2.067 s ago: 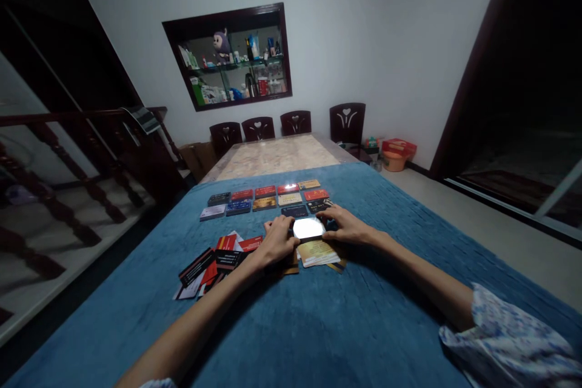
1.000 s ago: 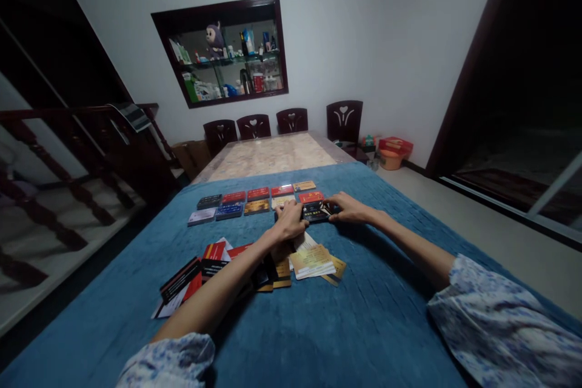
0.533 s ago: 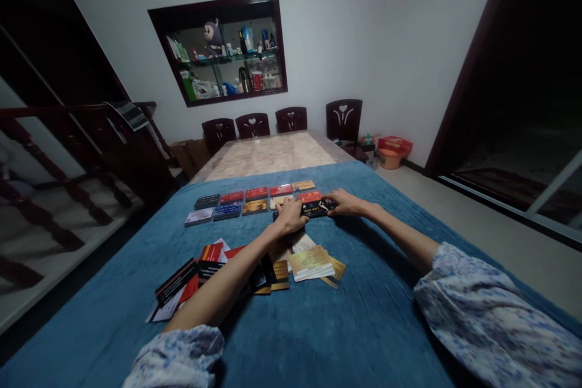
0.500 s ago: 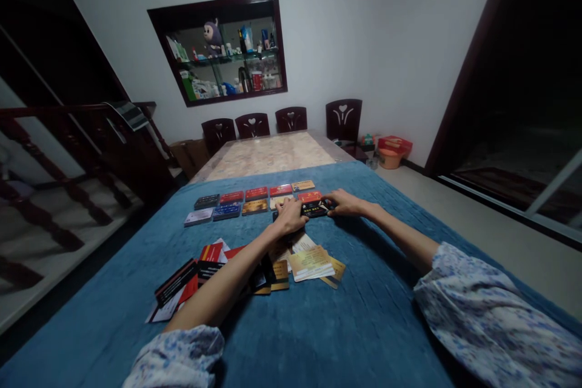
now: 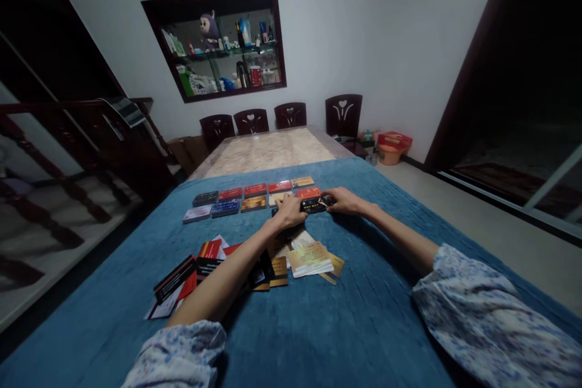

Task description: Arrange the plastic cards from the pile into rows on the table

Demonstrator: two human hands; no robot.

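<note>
A black card (image 5: 313, 206) with yellow lettering, at the right end of the front row, lies between my hands. My left hand (image 5: 291, 211) has its fingers at the card's left end and partly covers another dark card below. The card's right end is pinched by my right hand (image 5: 344, 201). Just behind it are a red card (image 5: 309, 193) and a yellow card (image 5: 302, 182). Under and beside my left forearm spreads a loose heap of cards, with a gold card (image 5: 310, 259) on its right and a black card (image 5: 175, 279) on its left.
Card stacks stand in two rows to the left, including a blue stack (image 5: 225, 208) and a white stack (image 5: 197, 213). A blue cloth (image 5: 364, 303) covers the near table; the marble-look tabletop (image 5: 277, 148) shows beyond. Chairs (image 5: 343, 115) stand at the far end.
Both hands stay at the black card with hardly any movement. The whole view has shifted slightly, so the scene sits a little higher.
</note>
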